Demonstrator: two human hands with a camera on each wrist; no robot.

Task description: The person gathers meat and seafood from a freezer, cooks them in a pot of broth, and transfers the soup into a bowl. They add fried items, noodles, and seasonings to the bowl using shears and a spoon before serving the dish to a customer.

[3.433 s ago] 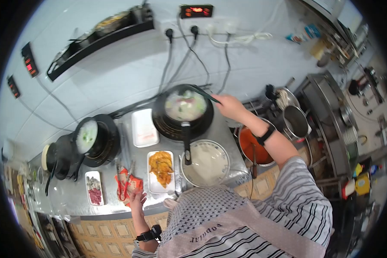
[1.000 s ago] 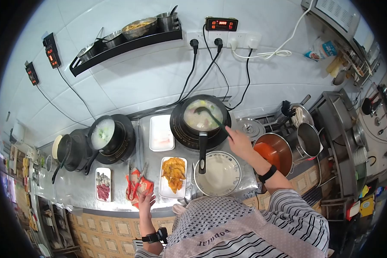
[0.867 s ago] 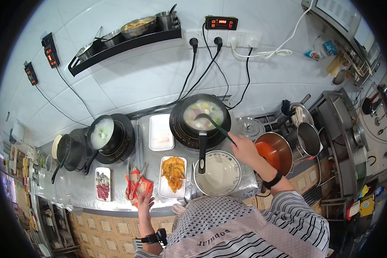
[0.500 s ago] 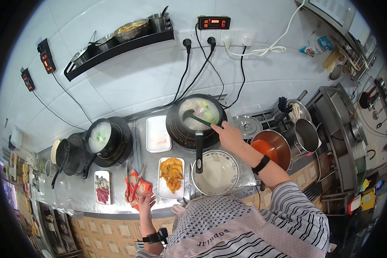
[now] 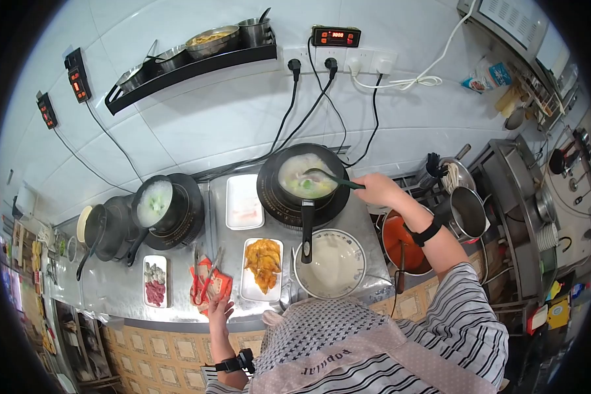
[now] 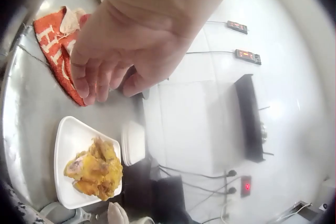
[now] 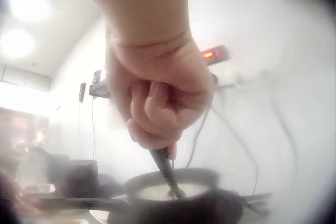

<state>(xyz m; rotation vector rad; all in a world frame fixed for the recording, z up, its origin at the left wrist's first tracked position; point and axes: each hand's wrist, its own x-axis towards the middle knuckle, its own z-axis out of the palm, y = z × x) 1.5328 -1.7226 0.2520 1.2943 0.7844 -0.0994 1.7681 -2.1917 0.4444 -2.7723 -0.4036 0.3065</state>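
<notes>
My right hand [image 5: 377, 190] grips the handle of a dark green ladle [image 5: 343, 181]; its head is dipped in the pale, steaming soup of a black saucepan [image 5: 307, 230]. In the right wrist view the fingers of my right hand [image 7: 163, 98] curl round the dark handle [image 7: 164, 167] above the pan. My left hand [image 5: 220, 310] lies near the counter's front edge, palm up and fingers loosely bent, holding nothing. Right at its fingertips is a red and white cloth [image 6: 50, 40], on which a red-handled metal tool [image 5: 197, 284] rests.
A white tray of yellow marinated meat [image 5: 262, 262] and a large white bowl [image 5: 328, 276] stand before the saucepan. Another steaming pan [image 5: 154, 203] is on a cooker at left, near a small tray of raw meat [image 5: 156, 289]. At right is a pot of red sauce [image 5: 407, 240].
My right hand has moved to the right, and the ladle has swept from the left side of the saucepan towards the right. My left hand has stayed by the cloth.
</notes>
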